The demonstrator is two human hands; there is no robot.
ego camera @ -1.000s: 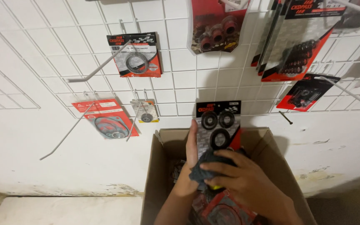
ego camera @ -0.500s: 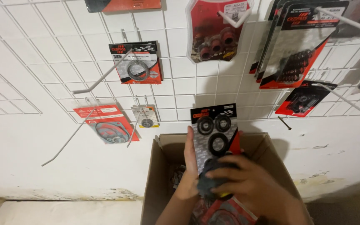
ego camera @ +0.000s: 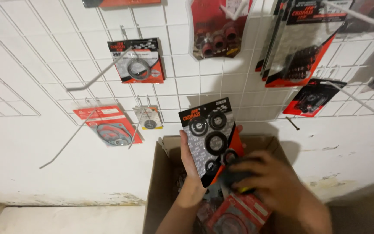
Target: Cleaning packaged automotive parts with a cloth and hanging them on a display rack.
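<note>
Gripped upright in the left hand [ego camera: 192, 161], just below the middle of the frame, is a blister card of black rubber seals [ego camera: 211, 138]: the palm sits behind its left edge and fingertips show past its right edge. About 5 dark rings lie under the clear plastic, on a black, grey and orange backing. The right hand [ego camera: 270, 182], lower right of centre, is closed over a small dark object with a yellow edge [ego camera: 239, 178], which touches the lower right corner of the card.

Both hands hang over an open cardboard box [ego camera: 161, 182] at the bottom centre, its flaps spread against the wall. Inside, at the bottom edge of the frame, lies a red packet with a ring-shaped gasket [ego camera: 234, 214], among more packets too dim to tell apart.

Behind the box rises a white wire grid [ego camera: 44, 47] on a white wall. On its hooks hang a gasket pack [ego camera: 137, 60] at upper centre-left, a red pack of gaskets [ego camera: 109, 126] at centre-left, a small bearing card [ego camera: 149, 118] beside it, a pack of red rollers [ego camera: 217, 30] at top centre, a stack of spring cards [ego camera: 301, 43] at upper right, and a smaller red and black pack [ego camera: 312, 99] below them. 1 bare hook [ego camera: 68, 141] juts out at lower left.
</note>
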